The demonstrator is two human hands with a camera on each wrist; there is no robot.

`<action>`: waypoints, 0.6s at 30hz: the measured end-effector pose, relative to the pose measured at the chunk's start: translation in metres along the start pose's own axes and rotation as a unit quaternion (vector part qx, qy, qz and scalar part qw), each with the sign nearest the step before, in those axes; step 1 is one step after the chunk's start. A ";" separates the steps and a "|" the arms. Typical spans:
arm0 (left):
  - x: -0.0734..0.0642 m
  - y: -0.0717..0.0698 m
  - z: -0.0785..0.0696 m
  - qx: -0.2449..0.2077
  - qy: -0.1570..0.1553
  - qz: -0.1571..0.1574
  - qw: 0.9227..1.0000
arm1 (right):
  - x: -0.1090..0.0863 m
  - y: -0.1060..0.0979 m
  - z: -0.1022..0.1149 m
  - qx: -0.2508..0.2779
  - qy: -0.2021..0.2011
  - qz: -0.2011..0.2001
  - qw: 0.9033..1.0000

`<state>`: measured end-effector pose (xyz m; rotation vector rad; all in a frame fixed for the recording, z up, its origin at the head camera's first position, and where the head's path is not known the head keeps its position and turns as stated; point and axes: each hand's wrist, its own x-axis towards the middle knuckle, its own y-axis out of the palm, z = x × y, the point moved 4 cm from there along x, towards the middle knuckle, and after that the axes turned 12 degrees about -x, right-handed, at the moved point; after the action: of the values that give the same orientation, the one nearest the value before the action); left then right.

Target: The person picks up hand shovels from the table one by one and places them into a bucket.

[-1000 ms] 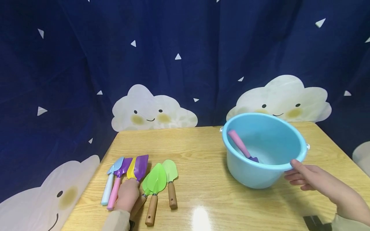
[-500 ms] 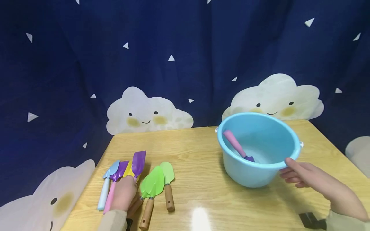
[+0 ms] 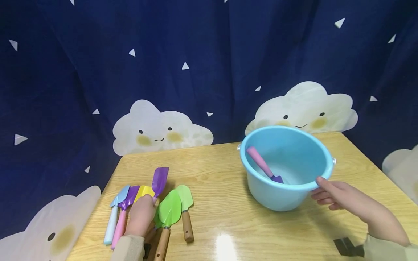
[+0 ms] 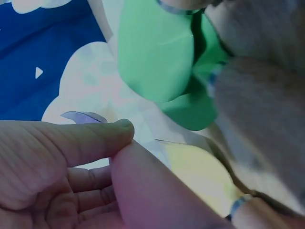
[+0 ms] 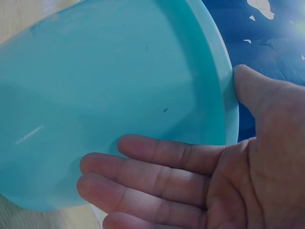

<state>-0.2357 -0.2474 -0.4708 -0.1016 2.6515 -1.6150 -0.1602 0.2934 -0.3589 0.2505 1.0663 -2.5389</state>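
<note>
In the lower left of the head view, the left hand grips a purple shovel by its pink handle, its blade tilted up. In the left wrist view, thumb and forefinger pinch closely together on that handle. Just beside the hand, toward the left edge of the frame, lie a blue shovel and a pink-handled shovel; a yellow shovel is partly hidden behind the hand. Toward the frame's middle, a bright green trowel overlaps another green one, near a pale green trowel. At right of centre, a light blue bucket stands on the wooden desk, with a pink-and-purple shovel leaning inside. The right hand is spread, thumb on the bucket's rim and fingers extended along its outer wall. A dark blue curtain fills the upper frame.
</note>
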 end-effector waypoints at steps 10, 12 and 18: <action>-0.038 -0.061 -0.091 -0.002 0.053 -0.043 0.998 | 0.000 -0.002 0.002 0.001 0.003 0.006 1.000; -0.034 -0.061 -0.091 0.003 0.050 -0.046 0.998 | 0.001 -0.002 0.003 0.003 0.002 0.006 1.000; -0.030 -0.064 -0.104 0.021 0.053 -0.036 0.998 | 0.000 0.000 0.003 0.005 0.013 0.009 1.000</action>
<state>-0.2102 -0.1820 -0.3663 -0.1141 2.7183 -1.7443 -0.1604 0.2919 -0.3568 0.2959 1.0564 -2.5313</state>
